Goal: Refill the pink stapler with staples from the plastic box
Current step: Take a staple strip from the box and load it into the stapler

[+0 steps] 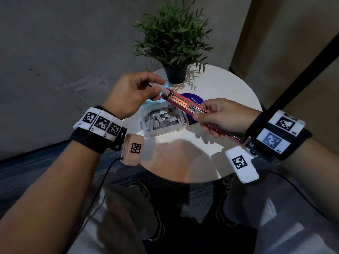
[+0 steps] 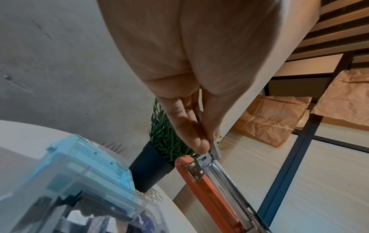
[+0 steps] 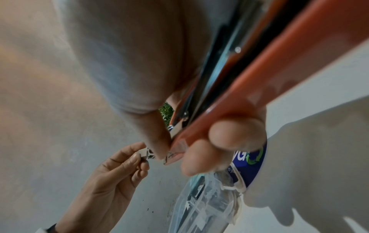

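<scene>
The right hand [image 1: 222, 117] is gripping the pink stapler [image 1: 185, 103], fingers curled round its body, holding it opened above the round white table [image 1: 211, 158]. The left hand [image 1: 132, 94] is pinching a strip of staples [image 1: 163, 90] between thumb and fingertips at the far end of the stapler's metal channel. The plastic box [image 1: 161, 121] is sitting open on the table just beneath both hands, near the left edge. A potted plant [image 1: 174, 43] is standing at the far rim, close behind the stapler's tip.
</scene>
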Available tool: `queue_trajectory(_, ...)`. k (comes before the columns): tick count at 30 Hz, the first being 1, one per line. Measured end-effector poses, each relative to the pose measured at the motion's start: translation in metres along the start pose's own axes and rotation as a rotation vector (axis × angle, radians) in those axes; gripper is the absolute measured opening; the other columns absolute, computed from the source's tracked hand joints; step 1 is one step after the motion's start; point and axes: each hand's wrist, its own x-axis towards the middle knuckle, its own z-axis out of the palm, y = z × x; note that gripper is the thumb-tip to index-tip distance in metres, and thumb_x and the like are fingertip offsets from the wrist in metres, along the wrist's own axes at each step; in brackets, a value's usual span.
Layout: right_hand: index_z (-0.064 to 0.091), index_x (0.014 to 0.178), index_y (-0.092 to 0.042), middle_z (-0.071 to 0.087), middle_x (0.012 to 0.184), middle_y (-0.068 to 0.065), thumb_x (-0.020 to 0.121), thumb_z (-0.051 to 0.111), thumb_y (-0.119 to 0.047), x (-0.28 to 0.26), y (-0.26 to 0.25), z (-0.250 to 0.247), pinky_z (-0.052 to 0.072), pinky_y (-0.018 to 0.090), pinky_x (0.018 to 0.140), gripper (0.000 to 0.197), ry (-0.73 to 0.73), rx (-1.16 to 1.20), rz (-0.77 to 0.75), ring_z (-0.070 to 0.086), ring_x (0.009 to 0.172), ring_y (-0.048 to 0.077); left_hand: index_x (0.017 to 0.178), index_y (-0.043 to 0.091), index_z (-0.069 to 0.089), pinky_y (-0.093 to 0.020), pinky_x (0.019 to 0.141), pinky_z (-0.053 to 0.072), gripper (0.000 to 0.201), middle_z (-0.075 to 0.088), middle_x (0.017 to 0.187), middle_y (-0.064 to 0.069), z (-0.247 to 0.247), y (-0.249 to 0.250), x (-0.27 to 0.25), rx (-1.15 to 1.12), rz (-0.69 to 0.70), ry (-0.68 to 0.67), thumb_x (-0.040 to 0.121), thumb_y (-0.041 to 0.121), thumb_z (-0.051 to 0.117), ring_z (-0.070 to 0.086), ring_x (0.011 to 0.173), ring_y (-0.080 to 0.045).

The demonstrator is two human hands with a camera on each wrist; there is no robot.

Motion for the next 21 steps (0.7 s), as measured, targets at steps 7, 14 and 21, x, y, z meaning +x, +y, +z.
queue_trajectory(7,0.054,0.115,0.004,0.061,0.069,0.01,0.099,0.06,-0.027,-0.0013,-0.0017,0.0,0.041,0.032,0.049,0.036,-0.003,-0.015,-0.002,0.05,0.048,0.022,0.11,0.007,0.069,-0.018,0.073,0.054,0.019,0.073,0.082,0.004,-0.0006,-0.0008,0.0004,0.035,-0.014,0.002,0.092,0.009,0.065,0.069,0.071,-0.005)
queue_trajectory(14,0.055,0.112,0.001,0.061,0.066,0.008,0.098,0.06,-0.027,0.0007,0.0008,0.0021,0.039,0.031,0.046,0.031,0.001,-0.004,0.005,0.049,0.046,0.021,0.106,0.015,0.07,-0.024,0.075,0.056,0.015,0.072,0.085,0.007,0.0019,-0.0006,-0.0011,0.143,0.028,-0.009,0.092,0.013,0.066,0.07,0.075,-0.009)
queue_trajectory(21,0.055,0.112,0.001,0.061,0.066,0.008,0.098,0.061,-0.028,0.0028,0.0007,0.001,0.04,0.029,0.043,0.032,0.024,0.006,0.0,0.049,0.046,0.022,0.105,0.013,0.071,-0.024,0.075,0.055,0.015,0.074,0.08,0.01,-0.0007,-0.001,-0.0015,0.09,0.008,0.008,0.091,0.011,0.066,0.07,0.074,-0.009)
